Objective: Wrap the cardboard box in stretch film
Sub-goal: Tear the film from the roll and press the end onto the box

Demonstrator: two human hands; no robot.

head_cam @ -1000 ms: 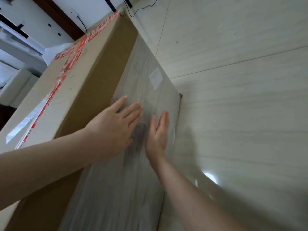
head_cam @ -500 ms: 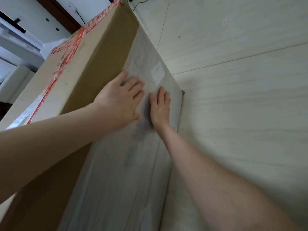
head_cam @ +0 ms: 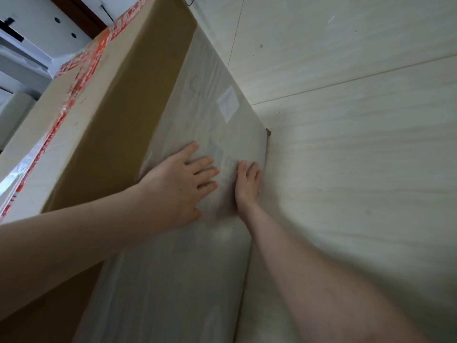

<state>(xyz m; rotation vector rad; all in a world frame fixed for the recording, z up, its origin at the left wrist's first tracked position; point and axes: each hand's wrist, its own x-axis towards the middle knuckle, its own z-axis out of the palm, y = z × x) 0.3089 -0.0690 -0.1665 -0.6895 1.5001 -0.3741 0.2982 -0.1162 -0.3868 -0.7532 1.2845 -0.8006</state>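
Note:
A large cardboard box stands on the floor, sealed on top with red printed tape. Cloudy stretch film covers the lower part of its near side, over a white label. My left hand lies flat on the film with fingers spread. Beside it, my right hand presses flat on the film close to the box's bottom edge. Neither hand holds anything. No film roll is in view.
Pale wood-grain floor tiles stretch to the right of the box. White furniture and a dark brown door frame stand behind the box at the upper left. A black cable lies on the floor at the top.
Both hands have slid along the film on the box's side, away from me toward the label, then settled lower near the bottom edge. The camera has shifted closer.

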